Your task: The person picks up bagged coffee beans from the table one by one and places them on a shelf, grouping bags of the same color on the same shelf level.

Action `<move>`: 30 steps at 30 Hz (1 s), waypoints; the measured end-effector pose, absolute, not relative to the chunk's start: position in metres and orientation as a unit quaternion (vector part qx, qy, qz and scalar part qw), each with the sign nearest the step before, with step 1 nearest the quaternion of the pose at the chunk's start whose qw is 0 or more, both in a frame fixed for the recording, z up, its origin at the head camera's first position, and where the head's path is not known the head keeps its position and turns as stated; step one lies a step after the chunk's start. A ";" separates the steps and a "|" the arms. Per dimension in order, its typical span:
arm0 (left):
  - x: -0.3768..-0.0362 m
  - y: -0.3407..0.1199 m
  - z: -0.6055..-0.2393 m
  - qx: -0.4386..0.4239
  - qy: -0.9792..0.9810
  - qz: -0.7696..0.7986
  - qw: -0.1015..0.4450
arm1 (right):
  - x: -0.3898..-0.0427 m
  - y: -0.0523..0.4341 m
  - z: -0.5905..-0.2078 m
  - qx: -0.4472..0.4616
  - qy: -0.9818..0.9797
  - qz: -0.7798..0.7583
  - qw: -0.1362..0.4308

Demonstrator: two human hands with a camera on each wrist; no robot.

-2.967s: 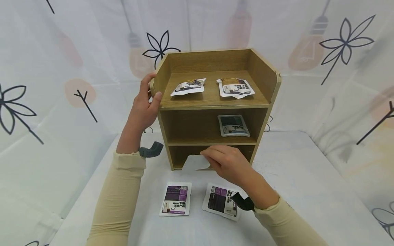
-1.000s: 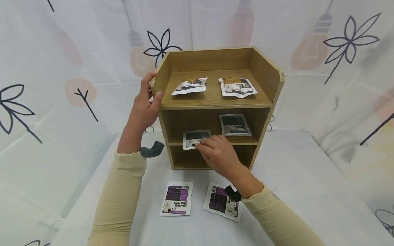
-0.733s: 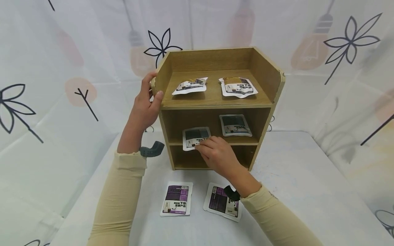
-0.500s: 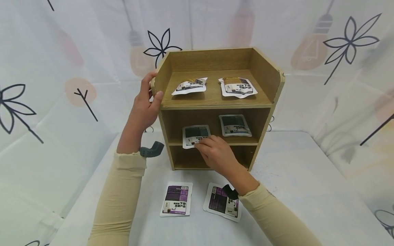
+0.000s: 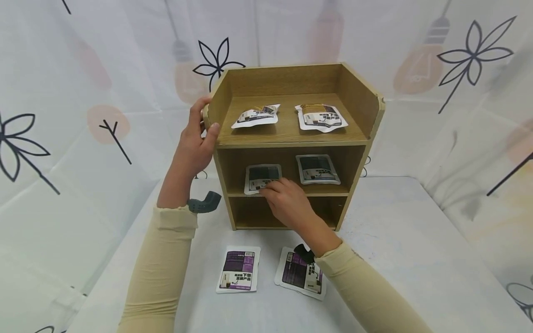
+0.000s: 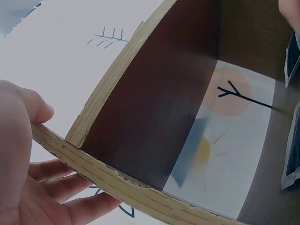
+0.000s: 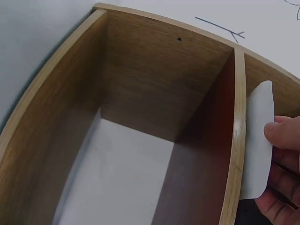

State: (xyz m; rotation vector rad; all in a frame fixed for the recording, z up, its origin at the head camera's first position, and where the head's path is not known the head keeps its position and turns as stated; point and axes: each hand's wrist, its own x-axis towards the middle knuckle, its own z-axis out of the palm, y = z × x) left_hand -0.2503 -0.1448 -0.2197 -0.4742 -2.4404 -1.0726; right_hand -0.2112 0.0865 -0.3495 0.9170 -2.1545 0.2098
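Observation:
In the head view, my left hand (image 5: 195, 145) grips the upper left side panel of a three-tier wooden shelf unit (image 5: 291, 144). The left wrist view has the thumb on one side of that panel and the fingers (image 6: 91, 206) on the other. My right hand (image 5: 289, 203) pinches the front edge of a flat white-edged pouch with a dark green label (image 5: 263, 173), at the left of the middle tier. From the right wrist, the pale pouch (image 7: 259, 140) overlaps the tier, the thumb lying on it. Beside it on that tier is a similar green-labelled pouch (image 5: 317, 169).
Two pouches with brown-and-white fronts, a left one (image 5: 256, 116) and a right one (image 5: 320, 118), lie on the top tier. On the white table (image 5: 395, 240), before the unit, are a left purple pouch (image 5: 238, 269) and a tilted right purple pouch (image 5: 300, 274), partly behind the wrist camera.
My right hand raised the green-labelled pouch from before the bottom tier to the middle one, then pushed it farther back there. My left hand keeps its grip on the side panel.

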 end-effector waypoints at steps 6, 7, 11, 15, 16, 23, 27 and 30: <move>-0.250 -0.146 -0.220 -0.173 -0.879 -0.386 0.217 | -0.216 0.083 -0.348 0.347 -0.855 0.073 0.379; -0.250 -0.146 -0.220 -0.173 -0.879 -0.387 0.218 | -0.217 0.082 -0.347 0.343 -0.858 0.072 0.376; -0.250 -0.146 -0.220 -0.174 -0.879 -0.388 0.217 | -0.220 0.080 -0.345 0.332 -0.870 0.072 0.358; -0.251 -0.145 -0.221 -0.176 -0.879 -0.387 0.216 | -0.222 0.079 -0.342 0.325 -0.877 0.079 0.344; -0.251 -0.145 -0.221 -0.176 -0.879 -0.387 0.216 | -0.223 0.079 -0.342 0.323 -0.879 0.081 0.342; -0.251 -0.145 -0.221 -0.173 -0.880 -0.387 0.214 | -0.229 0.077 -0.344 0.312 -0.882 0.099 0.339; -0.250 -0.144 -0.220 -0.170 -0.880 -0.389 0.212 | -0.231 0.076 -0.345 0.305 -0.883 0.105 0.340; -0.250 -0.144 -0.220 -0.170 -0.881 -0.388 0.212 | -0.232 0.076 -0.344 0.301 -0.886 0.106 0.336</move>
